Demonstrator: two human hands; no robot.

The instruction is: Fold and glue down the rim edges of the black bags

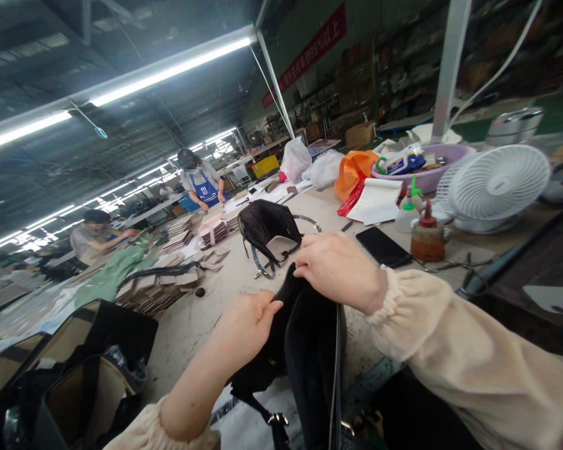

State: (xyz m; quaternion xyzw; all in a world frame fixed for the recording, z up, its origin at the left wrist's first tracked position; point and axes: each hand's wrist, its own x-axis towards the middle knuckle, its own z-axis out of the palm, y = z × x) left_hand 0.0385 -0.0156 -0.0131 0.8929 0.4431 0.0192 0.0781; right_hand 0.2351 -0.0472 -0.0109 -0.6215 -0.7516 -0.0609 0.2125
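Note:
A black bag (312, 344) with dark straps and metal buckles stands tilted at the table's near edge. My left hand (246, 325) pinches the bag's black upper edge, fingers closed. Farther along the same edge, my right hand (326, 265) grips it between thumb and fingers, wrist coming in from the right. Both sleeves are cream with gathered cuffs. Just beyond my hands, a second dark bag (267, 222) lies on the table (206, 319) with a strap looped around it. The lower part of the held bag runs out of view.
Unfinished black bags (117, 331) crowd the left. Stacks of brown panels (154, 290) lie behind them. Rightward are a black phone (383, 246), a glue bottle (428, 237), a white fan (497, 184) and a purple basin (426, 172). Two people work farther back.

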